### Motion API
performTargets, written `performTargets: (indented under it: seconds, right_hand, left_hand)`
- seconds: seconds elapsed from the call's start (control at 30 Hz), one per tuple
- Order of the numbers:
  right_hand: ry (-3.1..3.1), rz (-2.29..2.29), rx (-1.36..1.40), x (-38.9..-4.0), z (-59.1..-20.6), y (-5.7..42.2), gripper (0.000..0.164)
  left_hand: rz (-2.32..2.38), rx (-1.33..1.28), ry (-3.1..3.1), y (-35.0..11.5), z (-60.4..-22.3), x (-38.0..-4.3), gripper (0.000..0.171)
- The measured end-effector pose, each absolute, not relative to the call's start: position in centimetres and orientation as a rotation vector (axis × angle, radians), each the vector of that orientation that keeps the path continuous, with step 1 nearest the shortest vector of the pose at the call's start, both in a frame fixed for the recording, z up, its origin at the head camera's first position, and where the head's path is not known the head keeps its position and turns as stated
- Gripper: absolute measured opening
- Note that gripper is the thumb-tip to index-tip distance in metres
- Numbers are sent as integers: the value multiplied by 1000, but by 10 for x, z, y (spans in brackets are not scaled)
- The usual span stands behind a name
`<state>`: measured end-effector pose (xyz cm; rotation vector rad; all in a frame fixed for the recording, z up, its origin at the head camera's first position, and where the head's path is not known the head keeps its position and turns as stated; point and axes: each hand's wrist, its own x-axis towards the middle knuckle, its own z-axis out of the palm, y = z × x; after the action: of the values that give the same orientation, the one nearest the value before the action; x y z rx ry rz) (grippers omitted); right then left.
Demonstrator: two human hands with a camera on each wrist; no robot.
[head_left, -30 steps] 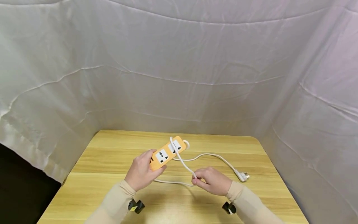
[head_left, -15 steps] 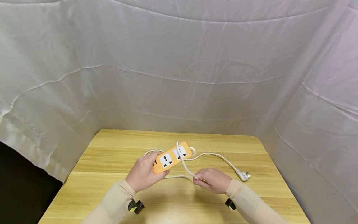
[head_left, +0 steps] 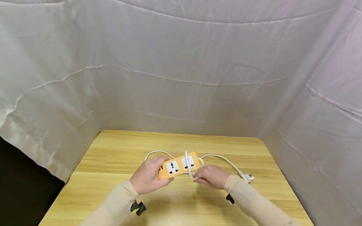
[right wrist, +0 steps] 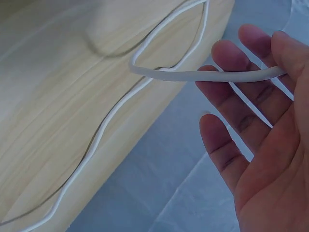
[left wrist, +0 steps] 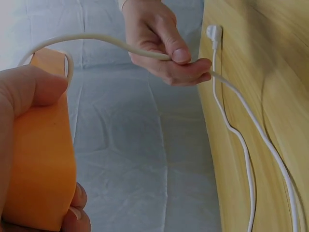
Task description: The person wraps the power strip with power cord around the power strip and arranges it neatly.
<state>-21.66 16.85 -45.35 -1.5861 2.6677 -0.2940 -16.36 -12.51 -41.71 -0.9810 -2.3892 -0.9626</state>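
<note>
My left hand (head_left: 150, 175) grips an orange power strip (head_left: 178, 169) by its near end, thumb along one side, as the left wrist view shows up close. Two white socket faces show on the strip. A white power cord (left wrist: 96, 36) comes off its far end and loops across the outer socket. My right hand (head_left: 210, 176) pinches that cord between thumb and fingers, right beside the strip; the right wrist view shows its other fingers (right wrist: 217, 137) spread. The rest of the cord trails over the table to a white plug (head_left: 248, 178) on the right.
A wooden table (head_left: 127, 144) lies under both hands. Grey cloth curtains (head_left: 181, 94) enclose it at the back and sides. Small black devices (head_left: 138, 207) sit at both wrists.
The power strip has moved right and toward me, tilting flatter, so it is closer to my right hand. The cord loop across it has grown shorter. The plug stays put.
</note>
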Motion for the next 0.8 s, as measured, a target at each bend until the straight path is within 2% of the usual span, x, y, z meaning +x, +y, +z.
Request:
performTargets:
  seconds: [0.23,0.43,0.8]
  right_hand:
    - [2683,-184,-1556,-224,-456,168,17]
    - [2763,-195,-1606,-227,-462,166,30]
    - [2746,-395,-1186,-227,-467,161,28]
  left_hand:
    - [-955,-1030,-2400,-124,-419,-165,52]
    - [-927,-1085,-2420,-124,-423,-166,52]
    - [-885,-1157,-2455,-120,-428,-165,52]
